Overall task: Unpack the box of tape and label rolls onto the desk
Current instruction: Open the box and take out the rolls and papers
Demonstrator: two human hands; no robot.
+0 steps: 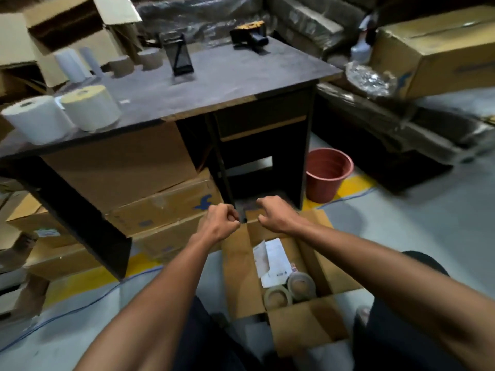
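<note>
The open box (281, 266) on the floor is the landmark. Nearest the person, in the box's near end, two tape rolls (290, 289) lie touching each other, both tilted with their cores facing up and toward the viewer. Just beyond them some white paper slips (270, 259) rest on the box floor. Past these, over the box's far edge, hover the left hand (222, 220) and the right hand (273, 214), both with fingers curled in and holding nothing that shows.

So the rolls lie behind and below both hands, back toward the body. They sit on the box's right side, so I judge the right hand the nearer.

Farther off, beyond the box, the desk (227, 76) carries label rolls (64, 115) at its left end.
</note>
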